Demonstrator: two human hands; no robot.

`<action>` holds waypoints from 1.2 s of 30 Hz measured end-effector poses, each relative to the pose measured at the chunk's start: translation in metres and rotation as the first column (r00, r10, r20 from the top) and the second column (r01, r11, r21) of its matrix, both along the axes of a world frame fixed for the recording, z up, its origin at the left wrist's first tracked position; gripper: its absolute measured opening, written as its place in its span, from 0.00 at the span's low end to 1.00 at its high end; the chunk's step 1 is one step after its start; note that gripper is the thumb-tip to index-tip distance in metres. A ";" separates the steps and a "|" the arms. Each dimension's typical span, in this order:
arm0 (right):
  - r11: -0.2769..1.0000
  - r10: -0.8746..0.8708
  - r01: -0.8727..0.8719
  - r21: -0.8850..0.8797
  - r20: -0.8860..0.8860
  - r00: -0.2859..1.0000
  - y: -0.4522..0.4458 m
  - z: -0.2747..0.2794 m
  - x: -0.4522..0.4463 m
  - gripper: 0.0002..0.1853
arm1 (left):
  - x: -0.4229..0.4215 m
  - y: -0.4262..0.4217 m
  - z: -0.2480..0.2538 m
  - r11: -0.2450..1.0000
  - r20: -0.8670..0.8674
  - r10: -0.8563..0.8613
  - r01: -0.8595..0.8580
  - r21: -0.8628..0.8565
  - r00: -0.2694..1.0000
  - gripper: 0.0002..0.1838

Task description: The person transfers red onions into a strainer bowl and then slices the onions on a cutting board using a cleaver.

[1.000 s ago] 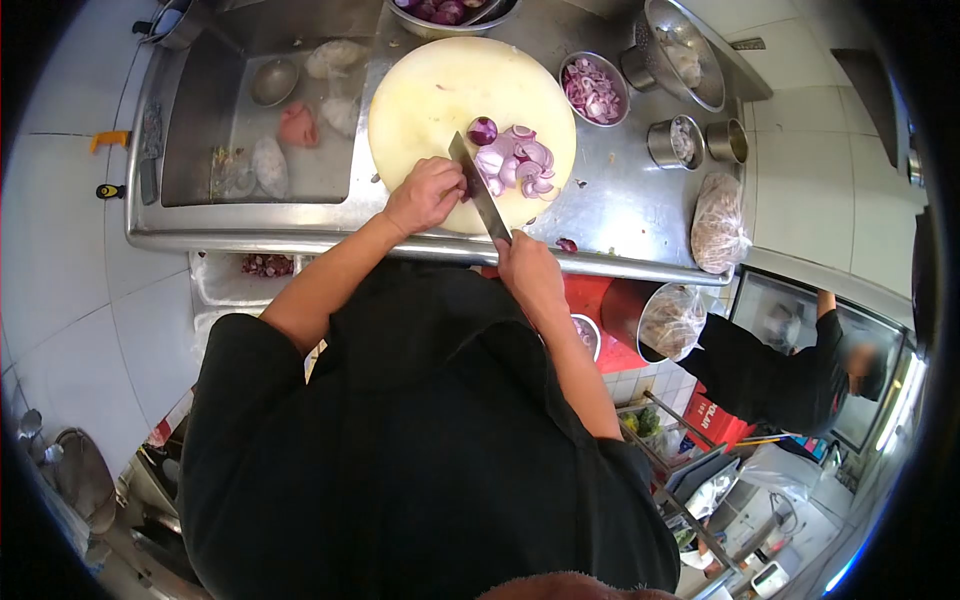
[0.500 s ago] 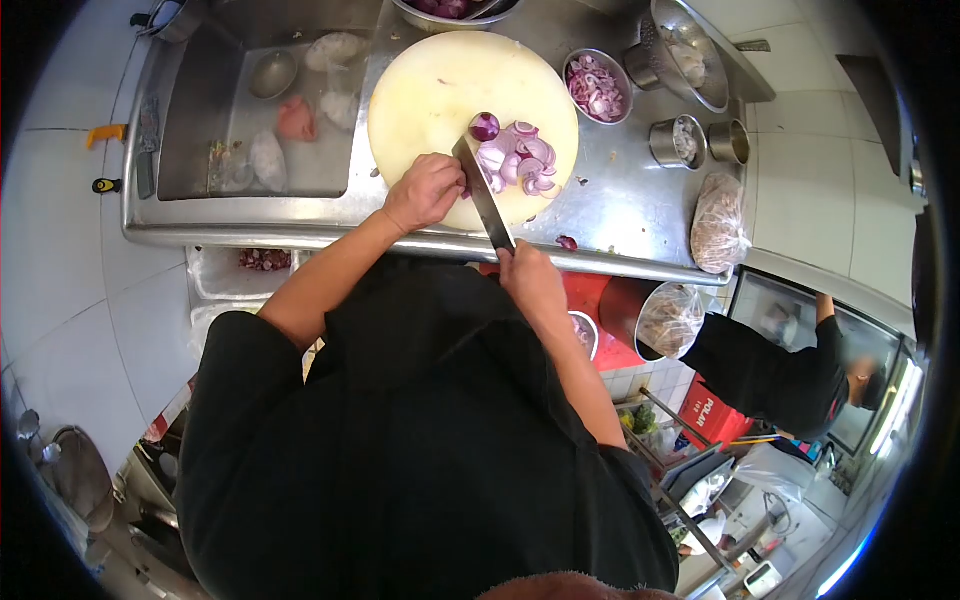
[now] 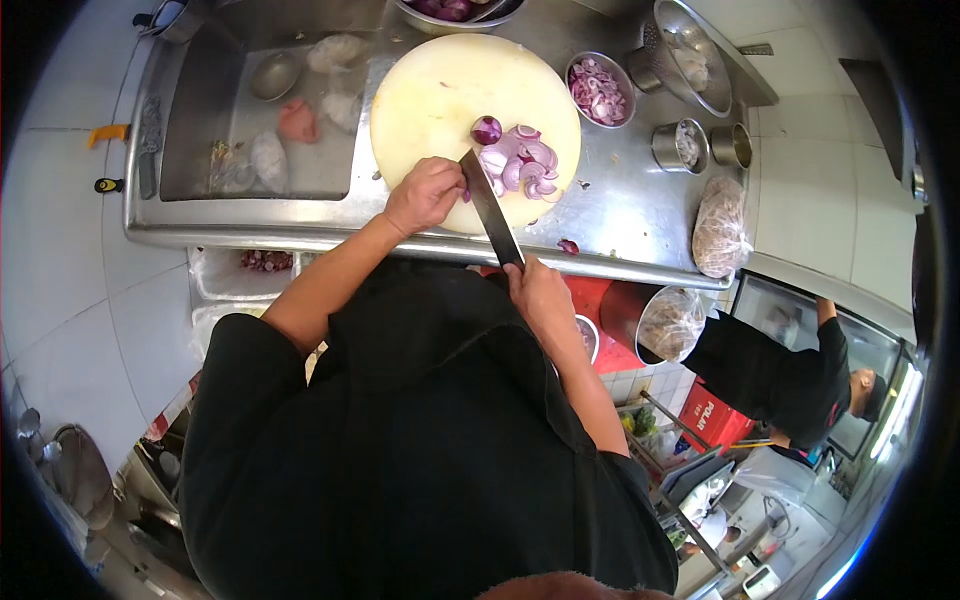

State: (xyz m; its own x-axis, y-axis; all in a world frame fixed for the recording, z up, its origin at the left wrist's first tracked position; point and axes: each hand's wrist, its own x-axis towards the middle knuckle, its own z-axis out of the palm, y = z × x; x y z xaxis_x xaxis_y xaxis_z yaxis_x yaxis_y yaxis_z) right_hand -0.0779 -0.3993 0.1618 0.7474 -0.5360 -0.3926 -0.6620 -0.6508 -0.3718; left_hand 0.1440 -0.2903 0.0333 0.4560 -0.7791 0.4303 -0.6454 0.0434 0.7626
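One person stands at the steel bench (image 3: 640,215) with both hands over one round cutting board (image 3: 430,90). The right hand (image 3: 543,292) has its grip closed around the handle end of one knife (image 3: 492,215), whose blade slants across the near part of the board. The left hand (image 3: 428,197) has its fingers curled in just beside the blade; a bit of purple onion (image 3: 466,193) shows at the fingertips, but how firmly that grip is closed on it cannot be told.

One rounded purple onion piece (image 3: 486,130) lies near the blade's tip, and one heap of onion slices (image 3: 520,162) lies on the board to the right of the blade, overlapping too much to count.

Beyond the board, one metal bowl (image 3: 408,20) holds several purple onions. To the right stand one bowl of cut onion (image 3: 571,88), one colander (image 3: 722,85), two small metal pots (image 3: 666,152) and one filled clear bag (image 3: 718,228).

The sink (image 3: 215,70) on the left holds one small metal bowl (image 3: 274,77) and one pink item (image 3: 298,121) among whitish bundles.

One red crate (image 3: 713,418) reads "POLAR"; the smaller marks beneath are illegible. A second person (image 3: 770,375) in black stands near it.
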 end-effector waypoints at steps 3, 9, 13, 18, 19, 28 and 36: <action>0.999 -0.017 0.020 0.046 -0.060 0.998 0.002 -0.013 0.006 0.16 | 0.000 0.000 0.000 1.000 0.016 0.008 -0.008 -0.004 1.000 0.05; 1.000 -0.003 0.003 0.004 0.005 1.000 -0.008 -0.037 0.042 0.16 | -0.001 -0.004 0.000 1.000 0.024 0.001 -0.002 0.003 1.000 0.05; 1.000 -0.006 0.007 -0.006 0.065 0.998 -0.017 -0.023 0.036 0.16 | -0.001 -0.010 0.023 0.996 -0.045 0.090 -0.090 0.006 0.995 0.07; 0.999 0.029 -0.031 0.025 0.076 0.997 -0.009 -0.019 0.028 0.16 | 0.003 -0.043 0.104 0.993 0.065 0.101 -0.097 -0.063 0.993 0.09; 0.998 0.051 -0.052 0.023 0.047 0.998 -0.005 -0.023 0.028 0.16 | 0.003 -0.054 0.100 0.990 0.085 0.045 -0.056 0.130 0.995 0.09; 0.993 0.045 -0.040 0.108 -0.042 0.998 -0.003 -0.044 0.027 0.18 | -0.002 -0.116 0.051 0.639 0.242 -0.113 -0.116 0.761 0.964 0.14; 0.988 -0.029 0.037 0.148 -0.057 0.998 -0.029 -0.025 0.021 0.20 | 0.028 -0.091 0.116 0.864 -0.216 0.172 -0.042 0.501 0.961 0.21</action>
